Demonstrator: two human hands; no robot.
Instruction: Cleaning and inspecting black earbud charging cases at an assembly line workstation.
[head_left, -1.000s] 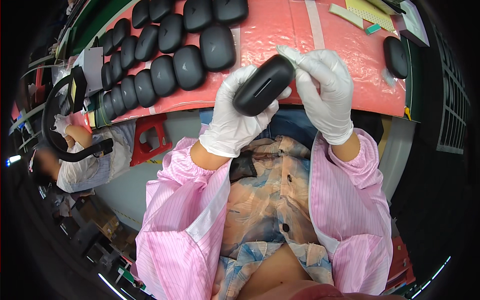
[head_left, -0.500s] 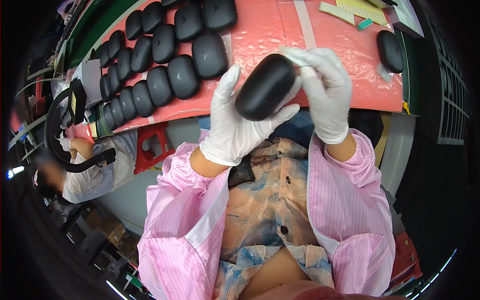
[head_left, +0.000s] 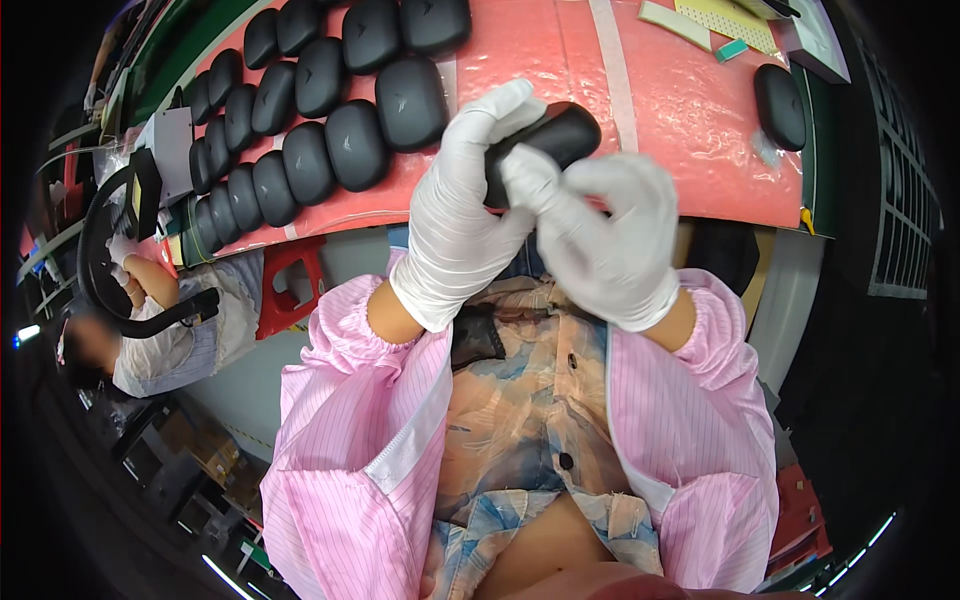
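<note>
Both my hands wear white gloves and pink sleeves. My left hand wraps around a black oval case, held above the near edge of the red mat. My right hand presses against the same case from the right and below, fingers curled over its near end. Most of the case is hidden by my fingers.
Two rows of several black oval cases lie on the mat's left part. One more black case sits at the far right. Tape strips and a yellow sheet lie at the top. A seated person is at my left.
The case has tilted and both hands have closed in over it; my right hand dropped from the case's right side to cover its near end.
</note>
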